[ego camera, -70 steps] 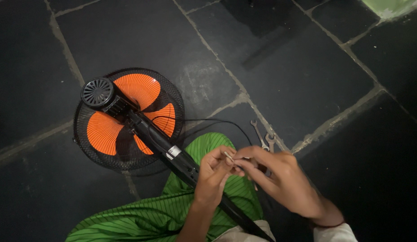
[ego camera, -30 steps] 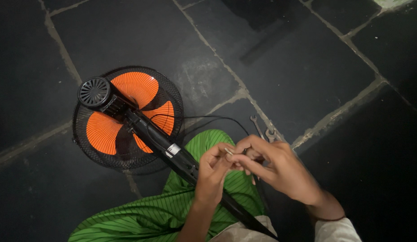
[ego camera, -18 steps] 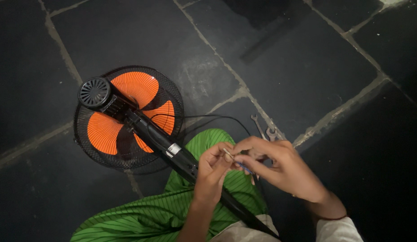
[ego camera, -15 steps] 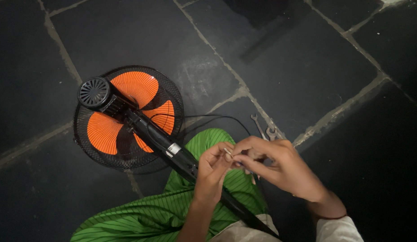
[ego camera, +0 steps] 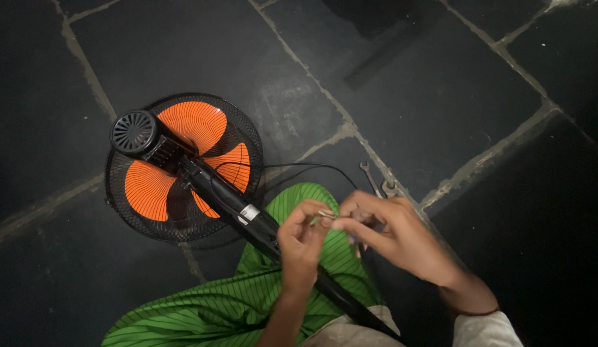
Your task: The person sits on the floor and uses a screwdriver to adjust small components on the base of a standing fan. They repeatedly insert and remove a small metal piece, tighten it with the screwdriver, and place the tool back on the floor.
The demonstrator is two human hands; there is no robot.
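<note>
a small metal part (ego camera: 326, 214), judged light and slippery, is pinched at its ends between left hand (ego camera: 303, 241) and right hand (ego camera: 395, 234).

perhaps a home, dark stone-tile floor (ego camera: 183, 45), fan (ego camera: 183, 167)

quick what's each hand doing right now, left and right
Left hand: fingers pinched on a small metal part, above the fan pole.
Right hand: fingertips pinched on the same small part.
</note>
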